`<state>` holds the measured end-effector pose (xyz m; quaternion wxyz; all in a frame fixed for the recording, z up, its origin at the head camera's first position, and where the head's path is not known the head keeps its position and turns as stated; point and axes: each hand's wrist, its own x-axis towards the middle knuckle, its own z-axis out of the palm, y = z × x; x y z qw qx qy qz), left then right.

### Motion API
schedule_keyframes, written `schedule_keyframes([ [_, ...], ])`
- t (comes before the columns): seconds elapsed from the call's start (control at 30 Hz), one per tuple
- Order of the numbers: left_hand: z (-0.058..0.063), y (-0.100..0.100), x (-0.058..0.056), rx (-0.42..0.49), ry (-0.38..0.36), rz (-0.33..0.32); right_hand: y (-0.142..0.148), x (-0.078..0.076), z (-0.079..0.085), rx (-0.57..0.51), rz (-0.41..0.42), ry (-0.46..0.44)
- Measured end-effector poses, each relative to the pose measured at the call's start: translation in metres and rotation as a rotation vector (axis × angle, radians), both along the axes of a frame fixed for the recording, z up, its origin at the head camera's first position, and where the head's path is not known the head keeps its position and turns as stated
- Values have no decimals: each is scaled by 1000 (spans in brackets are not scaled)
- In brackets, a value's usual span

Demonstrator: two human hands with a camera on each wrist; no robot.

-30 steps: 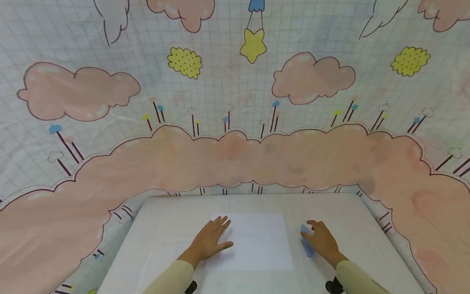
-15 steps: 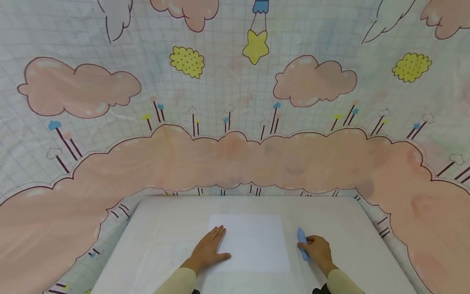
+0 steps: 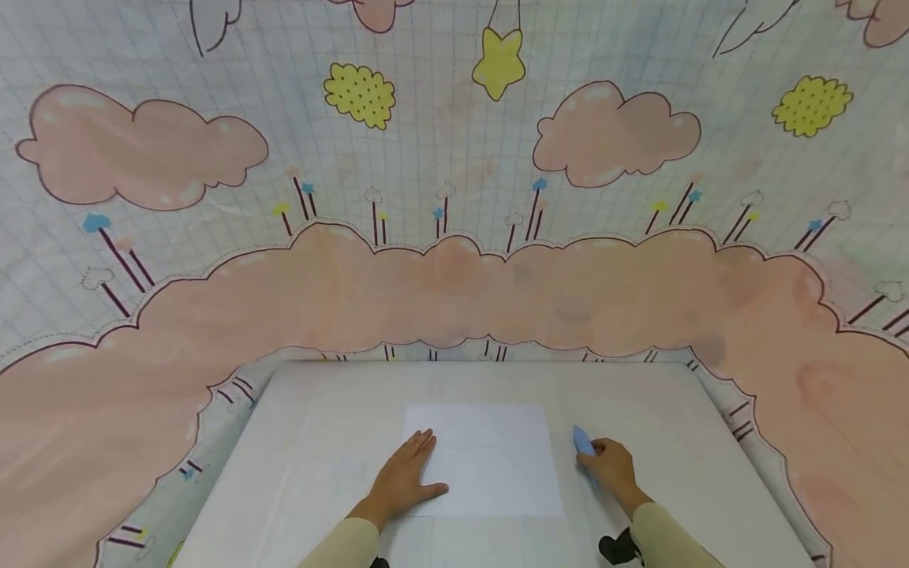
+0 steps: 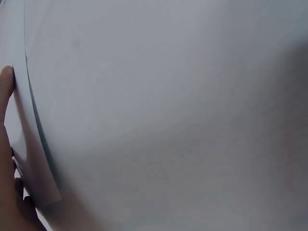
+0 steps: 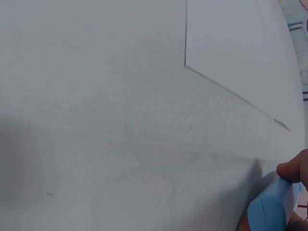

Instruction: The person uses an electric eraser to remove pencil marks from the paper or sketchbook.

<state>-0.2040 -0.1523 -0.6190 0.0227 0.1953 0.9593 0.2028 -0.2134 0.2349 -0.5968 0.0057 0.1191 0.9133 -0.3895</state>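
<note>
A blank white sheet of paper (image 3: 493, 461) lies on the white tabletop. My left hand (image 3: 403, 477) rests flat across its left edge, fingers straight and thumb spread to the right. In the left wrist view, fingers (image 4: 6, 86) lie over the paper (image 4: 29, 154), whose edge lifts slightly. To the right of the sheet, my right hand (image 3: 614, 467) pinches a light-blue, elongated object (image 3: 583, 440) with a tapered far end, apart from the paper. The right wrist view shows the rounded near end of this blue object (image 5: 267, 214); its exact kind is unclear.
The white table (image 3: 319, 394) extends around the paper, with its far edge just beyond. Behind and beside it hangs or lies a cloth (image 3: 454, 300) printed with clouds and stars. A black wrist strap (image 3: 619, 546) shows by the right sleeve.
My right hand has closed on the blue object, which earlier lay beside its spread fingers, and now tilts it up a little. My left hand has settled onto the paper's left edge.
</note>
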Motion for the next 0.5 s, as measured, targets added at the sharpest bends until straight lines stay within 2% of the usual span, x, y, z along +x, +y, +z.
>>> schedule_keyframes([
  [0.13, 0, 2, 9, 18, -12, -1, -5, -2, -3, -8, -14, -20],
  [0.3, 3, 6, 12, 1, 33, -6, -14, -4, 2, -58, -32, -2],
  [0.5, 0, 6, 24, -13, 22, -7, -27, 6, 2, -121, -4, -40],
])
